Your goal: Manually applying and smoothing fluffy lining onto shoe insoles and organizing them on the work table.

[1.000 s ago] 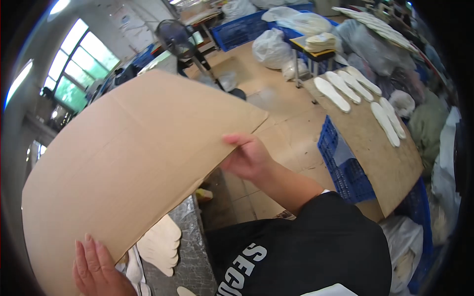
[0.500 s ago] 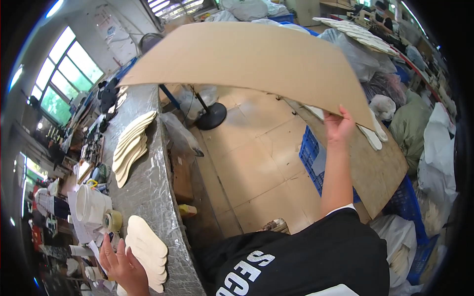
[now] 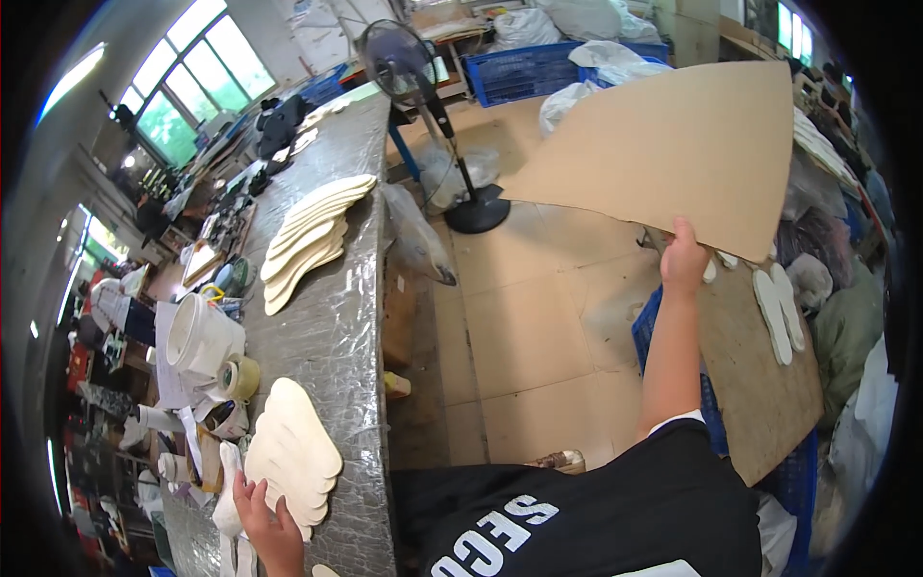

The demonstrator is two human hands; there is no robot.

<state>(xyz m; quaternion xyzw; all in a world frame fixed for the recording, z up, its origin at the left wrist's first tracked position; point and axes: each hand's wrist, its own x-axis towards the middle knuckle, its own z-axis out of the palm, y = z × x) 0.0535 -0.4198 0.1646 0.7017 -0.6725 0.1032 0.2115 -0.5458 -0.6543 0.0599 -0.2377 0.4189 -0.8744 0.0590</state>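
My right hand (image 3: 685, 258) grips the lower edge of a large brown cardboard sheet (image 3: 673, 144), which is raised at a tilt above the floor and the right-hand board. Fingers apart, my left hand (image 3: 269, 529) is over the grey-covered bench, close to a fanned stack of cream insoles (image 3: 293, 447). I cannot tell whether its fingertips touch them. Beside that hand lies a long white piece (image 3: 229, 490). Another fanned stack of insoles (image 3: 317, 231) lies farther along the bench.
A white bucket (image 3: 202, 337) and a tape roll (image 3: 238, 377) stand at the bench's left side. Beyond the bench, a black standing fan (image 3: 476, 210) rests on the tiled floor. At right, a brown board (image 3: 760, 385) over blue crates carries white insoles (image 3: 774, 313).
The cardboard sheet has swung right, away from the bench, uncovering the fan and blue crates behind. My right hand still grips it. My left hand stays beside the near insoles. The view has shifted.
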